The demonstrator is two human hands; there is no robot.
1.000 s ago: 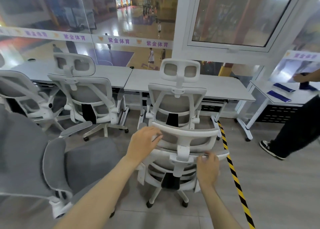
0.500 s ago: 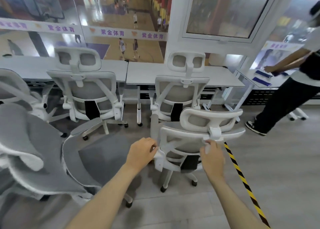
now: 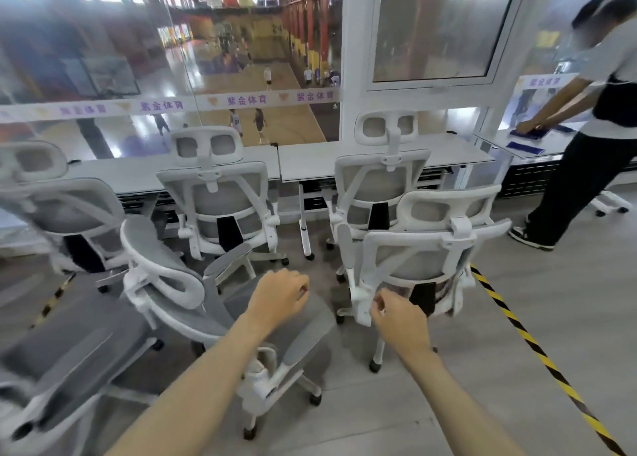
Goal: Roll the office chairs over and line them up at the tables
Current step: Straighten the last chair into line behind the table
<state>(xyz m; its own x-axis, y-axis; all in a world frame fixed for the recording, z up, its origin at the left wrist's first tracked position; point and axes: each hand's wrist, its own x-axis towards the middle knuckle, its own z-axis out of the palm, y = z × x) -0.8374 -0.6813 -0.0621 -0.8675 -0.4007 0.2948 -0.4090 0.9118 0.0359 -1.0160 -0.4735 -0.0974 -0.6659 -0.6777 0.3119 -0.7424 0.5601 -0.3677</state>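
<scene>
Both hands have come off the office chair (image 3: 431, 248) a person was gripping by its white back frame half a second ago. The left hand (image 3: 279, 297) hangs loosely curled over a grey seat and holds nothing. The right hand (image 3: 396, 314), fingers also loosely curled, sits just beside the frame's edge without gripping it. Whether a fingertip brushes the frame cannot be told.

The chair now stands behind a second chair (image 3: 379, 179) already tucked against the right tabletop (image 3: 344, 159), close to the striped floor tape (image 3: 517, 321). Another chair (image 3: 213, 186) faces the left tabletop.

Released here, the chair looks parked in a second rank, not lined up at the tables, so it probably needs another push sideways. Several grey chairs, among them a reclined one (image 3: 165, 283), wait close on the left.
</scene>
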